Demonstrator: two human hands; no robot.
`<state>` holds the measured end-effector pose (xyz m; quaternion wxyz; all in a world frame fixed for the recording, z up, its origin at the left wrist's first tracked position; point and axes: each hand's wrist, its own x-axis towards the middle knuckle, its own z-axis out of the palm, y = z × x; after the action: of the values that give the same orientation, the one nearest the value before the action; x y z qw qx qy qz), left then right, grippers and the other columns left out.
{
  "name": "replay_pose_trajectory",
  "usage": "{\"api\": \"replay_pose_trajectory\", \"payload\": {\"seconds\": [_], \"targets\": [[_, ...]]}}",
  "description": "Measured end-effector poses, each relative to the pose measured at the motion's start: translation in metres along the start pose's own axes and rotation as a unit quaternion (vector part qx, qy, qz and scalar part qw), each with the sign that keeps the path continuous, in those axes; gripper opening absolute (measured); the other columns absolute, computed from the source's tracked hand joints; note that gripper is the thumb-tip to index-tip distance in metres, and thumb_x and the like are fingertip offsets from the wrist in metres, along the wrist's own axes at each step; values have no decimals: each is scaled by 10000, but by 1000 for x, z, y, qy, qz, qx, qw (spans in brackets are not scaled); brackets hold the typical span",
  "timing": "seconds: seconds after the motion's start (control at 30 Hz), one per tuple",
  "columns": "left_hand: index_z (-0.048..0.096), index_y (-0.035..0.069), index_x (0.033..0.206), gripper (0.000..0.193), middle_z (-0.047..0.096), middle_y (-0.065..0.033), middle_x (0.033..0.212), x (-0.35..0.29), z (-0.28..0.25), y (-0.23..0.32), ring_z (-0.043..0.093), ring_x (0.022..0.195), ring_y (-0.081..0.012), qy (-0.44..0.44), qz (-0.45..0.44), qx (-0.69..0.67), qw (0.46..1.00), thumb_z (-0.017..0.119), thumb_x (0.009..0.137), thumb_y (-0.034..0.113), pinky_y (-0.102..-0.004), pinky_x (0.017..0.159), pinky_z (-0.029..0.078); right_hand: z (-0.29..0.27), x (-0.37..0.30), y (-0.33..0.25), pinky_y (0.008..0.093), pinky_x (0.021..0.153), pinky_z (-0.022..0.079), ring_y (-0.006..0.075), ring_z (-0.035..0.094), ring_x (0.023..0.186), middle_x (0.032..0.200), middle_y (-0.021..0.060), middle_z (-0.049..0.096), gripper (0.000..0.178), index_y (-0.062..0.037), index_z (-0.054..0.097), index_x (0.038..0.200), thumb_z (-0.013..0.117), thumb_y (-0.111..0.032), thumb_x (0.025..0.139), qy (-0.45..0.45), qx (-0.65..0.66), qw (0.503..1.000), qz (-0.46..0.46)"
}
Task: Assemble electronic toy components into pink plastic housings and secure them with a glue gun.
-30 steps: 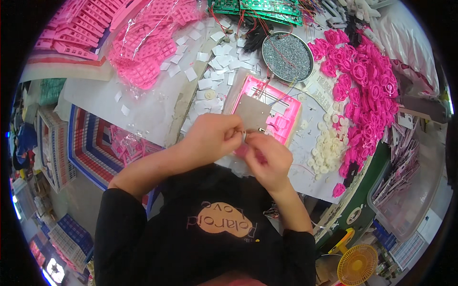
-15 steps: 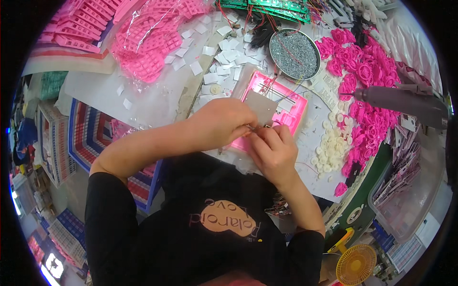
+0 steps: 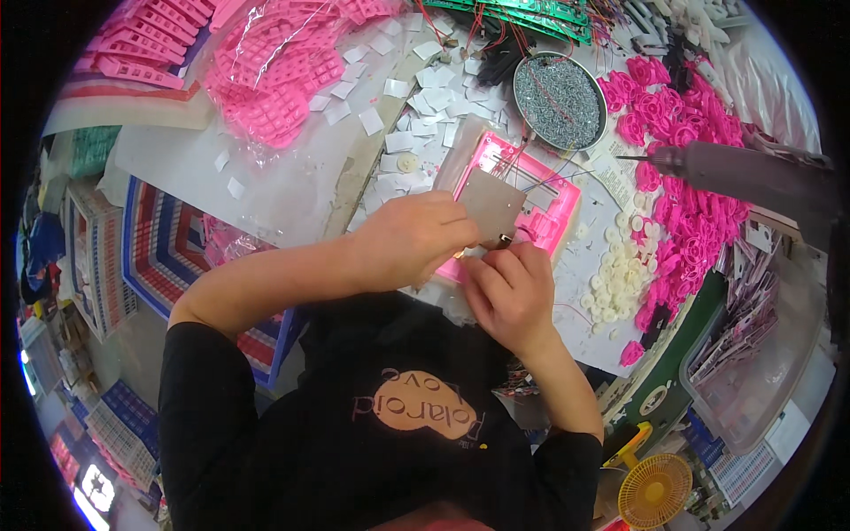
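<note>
A pink plastic casing (image 3: 560, 203) lies on the table in front of me, with a grey square plate (image 3: 492, 205) and thin wires (image 3: 511, 165) over it. My left hand (image 3: 416, 235) is at the casing's near left side, fingertips pinched together beside the plate's lower corner. Close to it, my right hand (image 3: 513, 296) curls its fingers at the casing's near edge. Just above the right fingers shows a small dark and silver part (image 3: 506, 239). Whatever sits between the fingertips of either hand is too small and covered to make out.
A round bowl of small screws (image 3: 560, 102) stands behind the casing. Dark pink rings (image 3: 699, 221) and white discs (image 3: 620, 274) are heaped to the right, under a dark electric screwdriver (image 3: 735, 166). White paper squares (image 3: 434, 97), bagged pink parts (image 3: 274, 80) and green circuit boards (image 3: 531, 18) lie farther back.
The left fingers have drawn slightly back from the right ones, leaving a small gap. The small dark and silver part shows more plainly. The whole view has shifted a little.
</note>
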<state>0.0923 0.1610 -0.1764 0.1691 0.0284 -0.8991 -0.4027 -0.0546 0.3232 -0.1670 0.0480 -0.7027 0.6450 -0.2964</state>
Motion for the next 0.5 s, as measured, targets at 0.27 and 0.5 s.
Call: {"api": "replay_pose_trajectory", "payload": {"seconds": [0.27,0.5], "targets": [[618,56,989,166,574,-101,862,3,-5,-5,585,840,-314,-33,36,10,999,692,842,76,-399,728,494,-2,6,-8,391,739,423,249,549,830,877,35,580,287,-69,723,1022,771,-186,765,-43,-13,999,7],[631,95,995,240,583,-97,1068,8,-37,-3,567,1012,-319,252,-100,114,956,763,798,131,-449,849,458,-4,-2,-11,395,748,424,255,537,844,900,50,576,338,-68,710,1096,765,-213,795,-58,-24,998,29]]}}
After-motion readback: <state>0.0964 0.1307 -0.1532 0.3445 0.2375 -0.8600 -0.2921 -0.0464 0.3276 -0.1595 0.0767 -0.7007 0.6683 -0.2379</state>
